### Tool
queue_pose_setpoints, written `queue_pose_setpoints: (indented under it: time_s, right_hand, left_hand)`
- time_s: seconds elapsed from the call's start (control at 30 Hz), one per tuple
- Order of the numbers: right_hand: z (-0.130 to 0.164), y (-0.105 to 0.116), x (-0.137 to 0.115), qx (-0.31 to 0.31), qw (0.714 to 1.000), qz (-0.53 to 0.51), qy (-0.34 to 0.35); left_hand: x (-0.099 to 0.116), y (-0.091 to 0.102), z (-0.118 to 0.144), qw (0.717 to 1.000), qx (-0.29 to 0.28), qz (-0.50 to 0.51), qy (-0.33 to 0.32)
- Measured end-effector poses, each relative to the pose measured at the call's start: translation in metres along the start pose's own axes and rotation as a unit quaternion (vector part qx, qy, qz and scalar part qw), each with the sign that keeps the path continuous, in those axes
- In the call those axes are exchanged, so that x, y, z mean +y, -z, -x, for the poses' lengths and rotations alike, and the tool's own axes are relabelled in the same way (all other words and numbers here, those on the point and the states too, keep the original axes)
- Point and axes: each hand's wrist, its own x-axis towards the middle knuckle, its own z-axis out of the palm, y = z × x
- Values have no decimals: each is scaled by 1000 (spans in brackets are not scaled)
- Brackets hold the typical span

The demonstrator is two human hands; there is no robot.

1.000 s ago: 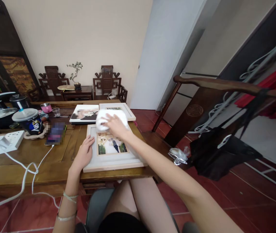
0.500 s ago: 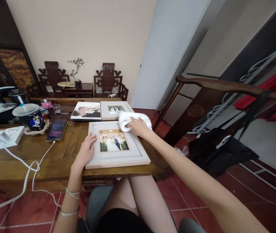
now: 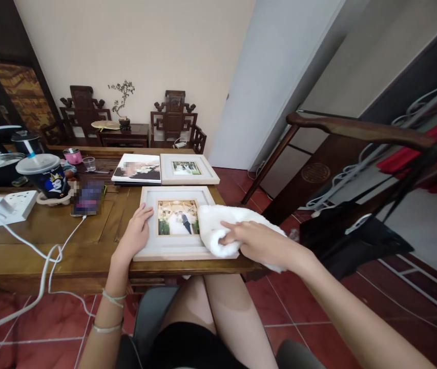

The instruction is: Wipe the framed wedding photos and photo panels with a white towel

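Now right hand (image 3: 258, 242) gripping white cloth (image 3: 218, 228) on picture frame (image 3: 152, 251), left hand (image 3: 136, 236) flat, released, on frame's left edge

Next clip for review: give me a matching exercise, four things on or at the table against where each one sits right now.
Things:
1. white cloth
2. left hand
3. power strip
4. lidded cup

Places:
A. far left of the table, cable attached
B. under the right hand, on the near picture frame's right side
C. behind the power strip, straw in lid
D. flat on the near picture frame's left border

Pairs: 1-B, 2-D, 3-A, 4-C
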Motion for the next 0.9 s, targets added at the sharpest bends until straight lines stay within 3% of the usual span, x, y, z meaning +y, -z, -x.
queue_pose_setpoints:
  time_s: [0.23, 0.33, 0.43, 0.63, 0.7, 0.8, 0.9]
  right_hand:
    - [-88, -13, 30, 143, 988, 38, -55]
    - [-106, -11, 36, 155, 986, 51, -39]
    - [-91, -8, 29, 122, 991, 61, -14]
    - [-8, -6, -7, 12, 997, 66, 25]
    - [7, -5, -11, -5, 998, 54, 26]
    - [-4, -3, -7, 19, 999, 29, 20]
    - [-49, 0, 0, 98, 994, 39, -3]
  left_hand:
    - [6, 4, 1, 1000, 1, 23, 4]
    - [6, 3, 1, 1000, 6, 20, 7]
    - [3, 1, 1, 1000, 13, 13, 7]
    - [2, -2, 0, 1000, 10, 1, 8]
    - [2, -2, 0, 1000, 9, -3, 12]
    - [2, -3, 1, 1000, 15, 0, 10]
    - [0, -4, 1, 1000, 24, 2, 8]
